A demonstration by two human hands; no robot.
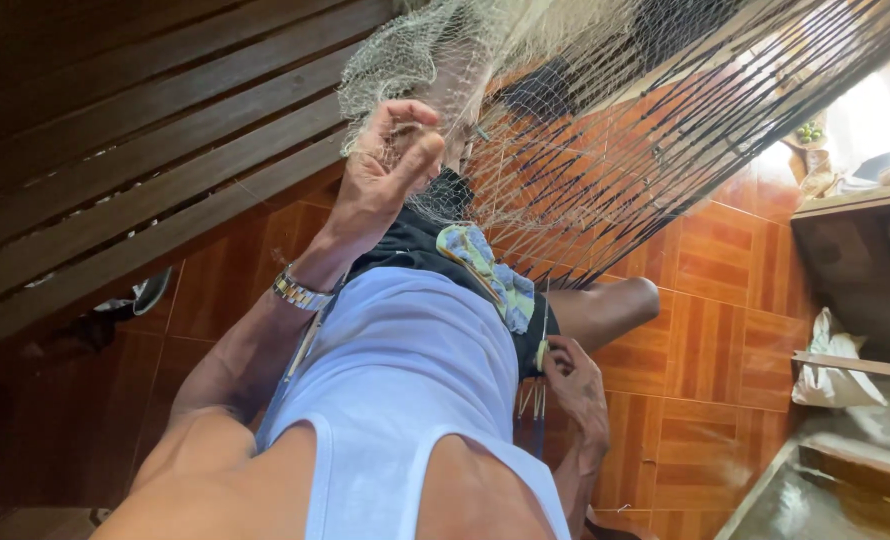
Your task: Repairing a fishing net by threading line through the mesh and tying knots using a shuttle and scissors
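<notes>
2 hands (385, 170) (573, 385), 1 net (415, 50), 1 needle (542, 345).

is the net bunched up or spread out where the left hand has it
Bunched: the pale net gathers into a clump at the left hand, then fans out into taut strands to the right.

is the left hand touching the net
Touching. The head view shows the left hand raised with its fingers pinching the pale net where the mesh bunches.

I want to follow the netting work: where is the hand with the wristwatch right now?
In the head view, the left hand is raised at upper centre, fingers pinching the pale fishing net, above the person's white vest and beside the wooden slats.
</notes>
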